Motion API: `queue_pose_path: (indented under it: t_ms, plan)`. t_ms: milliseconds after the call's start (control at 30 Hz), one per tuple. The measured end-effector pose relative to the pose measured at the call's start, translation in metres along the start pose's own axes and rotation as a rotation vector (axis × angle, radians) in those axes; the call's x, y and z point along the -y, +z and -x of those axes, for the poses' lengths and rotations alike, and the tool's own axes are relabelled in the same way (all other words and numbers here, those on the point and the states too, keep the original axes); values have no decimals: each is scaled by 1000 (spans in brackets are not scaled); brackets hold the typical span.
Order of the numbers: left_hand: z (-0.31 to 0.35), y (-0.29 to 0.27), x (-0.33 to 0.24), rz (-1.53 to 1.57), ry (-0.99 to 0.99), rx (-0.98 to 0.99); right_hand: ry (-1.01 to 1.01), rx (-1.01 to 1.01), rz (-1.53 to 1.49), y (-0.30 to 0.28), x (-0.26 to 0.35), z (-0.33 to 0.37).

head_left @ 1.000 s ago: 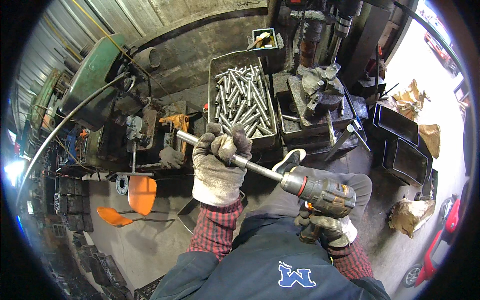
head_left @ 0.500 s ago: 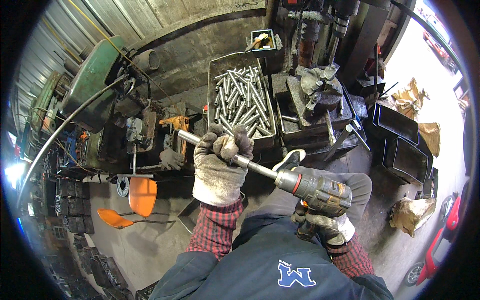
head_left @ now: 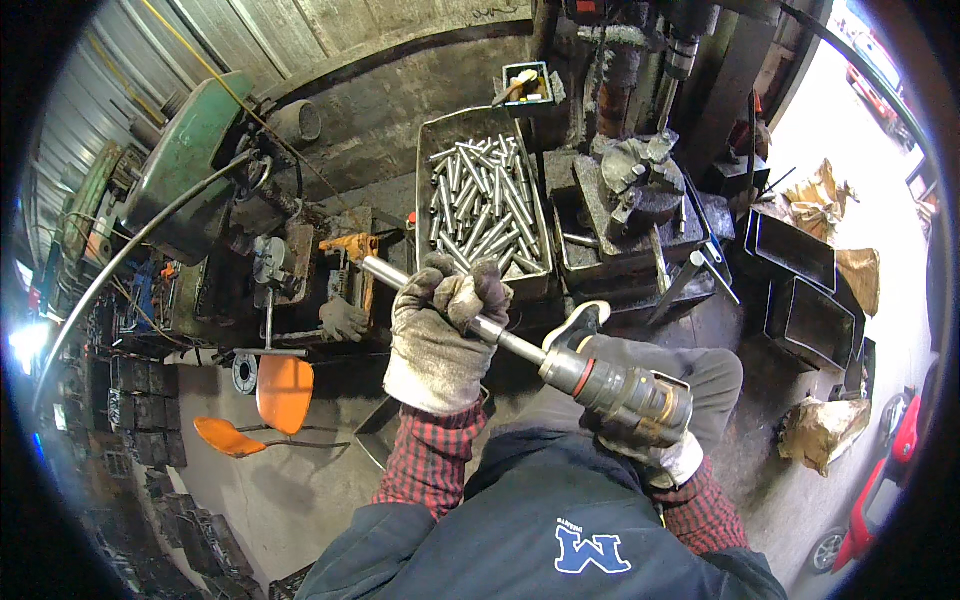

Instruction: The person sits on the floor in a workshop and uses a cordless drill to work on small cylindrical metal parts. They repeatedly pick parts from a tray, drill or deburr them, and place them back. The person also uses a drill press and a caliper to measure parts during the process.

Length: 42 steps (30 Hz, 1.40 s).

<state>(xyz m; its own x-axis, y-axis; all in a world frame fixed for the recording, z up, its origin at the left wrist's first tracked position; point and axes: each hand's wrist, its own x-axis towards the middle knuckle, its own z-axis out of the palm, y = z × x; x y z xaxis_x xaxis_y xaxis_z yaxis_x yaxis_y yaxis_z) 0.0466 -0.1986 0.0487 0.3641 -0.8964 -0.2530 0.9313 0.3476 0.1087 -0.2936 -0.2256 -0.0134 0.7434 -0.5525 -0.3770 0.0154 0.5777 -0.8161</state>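
My left hand [head_left: 445, 325], in a soiled white work glove, is closed around a shiny metal tube [head_left: 385, 272]. The tube slants from upper left to lower right across my lap. At its lower right end it lines up with the chuck side of a cordless drill [head_left: 620, 398], joined by a narrower steel piece [head_left: 522, 347]. My gloved right hand [head_left: 655, 455] wraps the drill's handle below the body; most of its fingers are hidden under the drill. Beyond my left hand, a metal bin [head_left: 428, 140] holds a heap of short metal tubes [head_left: 485, 200].
A drill press table with a vise [head_left: 640, 175] stands right of the bin. To the left are a green machine [head_left: 190, 165], a loose glove [head_left: 343, 319] and an orange chair [head_left: 285, 395]. Empty metal trays [head_left: 792, 245] and a paper sack [head_left: 825, 432] sit at right.
The drill has tilted and shifted slightly left, its body now covering more of my right hand. My left hand keeps its hold on the tube, almost in place.
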Motion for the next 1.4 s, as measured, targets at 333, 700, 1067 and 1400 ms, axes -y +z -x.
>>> queue_pose_path:
  t_ms: [333, 700, 1067, 1400]
  plan:
    - [2, 1, 10, 247, 3, -45, -254, -5, 174, 6, 31, -1]
    - [33, 21, 25, -109, 137, -144, -315, 156, 265, -28, -1, 17]
    - [40, 4, 14, -57, 111, -5, -139, 34, -83, -18, -23, 24]
    - [42, 10, 12, -79, 134, -134, -134, 143, -513, -29, -37, 20]
